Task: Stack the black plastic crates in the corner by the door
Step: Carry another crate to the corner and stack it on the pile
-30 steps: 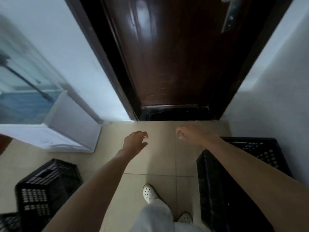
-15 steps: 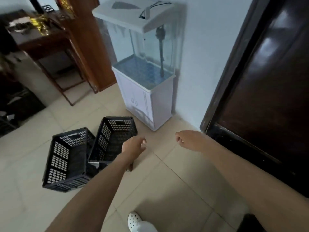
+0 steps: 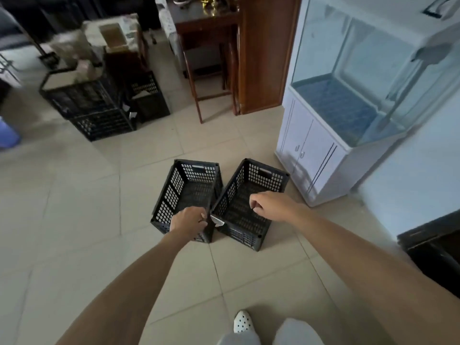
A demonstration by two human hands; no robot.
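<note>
Left hand (image 3: 189,220) and right hand (image 3: 271,205), loosely curled and empty, are hovering above the left crate (image 3: 191,188) and right crate (image 3: 236,210), apparently readying a lift.

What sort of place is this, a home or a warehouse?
Probably a lived-in home: a glass fish tank on a white cabinet, a dark wooden side table, and a tiled floor.

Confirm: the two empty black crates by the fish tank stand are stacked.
Wrong: not stacked. The head view shows the left crate and the right crate side by side on the floor, both empty, by the fish tank stand.
</note>
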